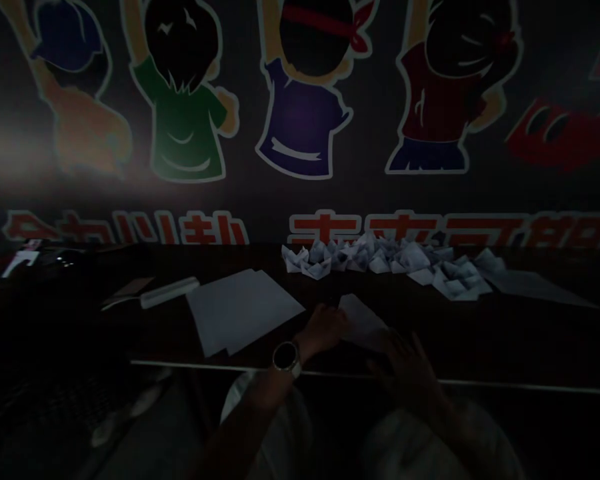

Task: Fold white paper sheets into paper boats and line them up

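The scene is very dark. A small folded sheet of white paper (361, 321) lies on the dark table (505, 340) in front of me. My left hand (326, 329), with a watch on its wrist, rests against the paper's left edge with its fingers curled on it. My right hand (405, 363) lies over the paper's lower right part with its fingers spread flat. Whether either hand grips the paper is hard to tell in this light.
A stack of flat white sheets (240, 310) lies to the left of my hands. A heap of folded paper boats (385, 259) fills the back of the table. A pale long object (167, 292) lies at the left. A cartoon mural covers the wall behind.
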The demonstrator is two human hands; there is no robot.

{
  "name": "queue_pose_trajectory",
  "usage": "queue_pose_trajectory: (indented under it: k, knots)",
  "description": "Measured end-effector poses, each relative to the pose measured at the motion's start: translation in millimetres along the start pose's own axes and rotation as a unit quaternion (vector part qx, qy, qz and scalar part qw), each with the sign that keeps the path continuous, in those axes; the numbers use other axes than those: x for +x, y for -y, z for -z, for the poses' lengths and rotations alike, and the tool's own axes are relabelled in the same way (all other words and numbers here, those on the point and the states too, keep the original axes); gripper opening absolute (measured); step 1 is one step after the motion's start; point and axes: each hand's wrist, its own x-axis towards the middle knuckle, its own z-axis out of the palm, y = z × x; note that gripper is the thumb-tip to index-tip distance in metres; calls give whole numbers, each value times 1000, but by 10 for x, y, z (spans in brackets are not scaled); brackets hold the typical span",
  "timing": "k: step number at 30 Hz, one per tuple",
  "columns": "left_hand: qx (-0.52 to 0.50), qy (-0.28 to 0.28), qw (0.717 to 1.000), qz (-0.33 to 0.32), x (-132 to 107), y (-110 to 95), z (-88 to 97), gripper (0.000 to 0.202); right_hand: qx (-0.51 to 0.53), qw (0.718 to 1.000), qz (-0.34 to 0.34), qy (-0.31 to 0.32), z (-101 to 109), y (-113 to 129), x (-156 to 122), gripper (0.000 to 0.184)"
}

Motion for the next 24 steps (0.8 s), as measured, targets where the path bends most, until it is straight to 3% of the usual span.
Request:
queue_pose_trajectory:
  k: [2,5,9,12,14,17,24]
  knots:
    - [26,-17,1000,-4,35,-35,10,28,8,999,20,24,58,38,-32,44]
    - [31,-29,999,21,83,-135,-4,24,59,995,48,70,146,281,-29,47]
    - [-21,6,1000,2,102,-141,-57,35,161,977,88,109,167,447,54,38]
    - [-52,37,997,-49,123,-25,-95,40,142,986,38,73,114,199,94,33]
    - [-71,41,994,-73,148,38,-114,37,104,993,32,45,68,-54,81,49]
    - [-112,11,989,-91,156,49,-133,30,102,991,41,71,14,-344,28,48]
    - [-174,-9,980,-97,29,-1,-117,54,148,982,28,114,85,-429,104,40]
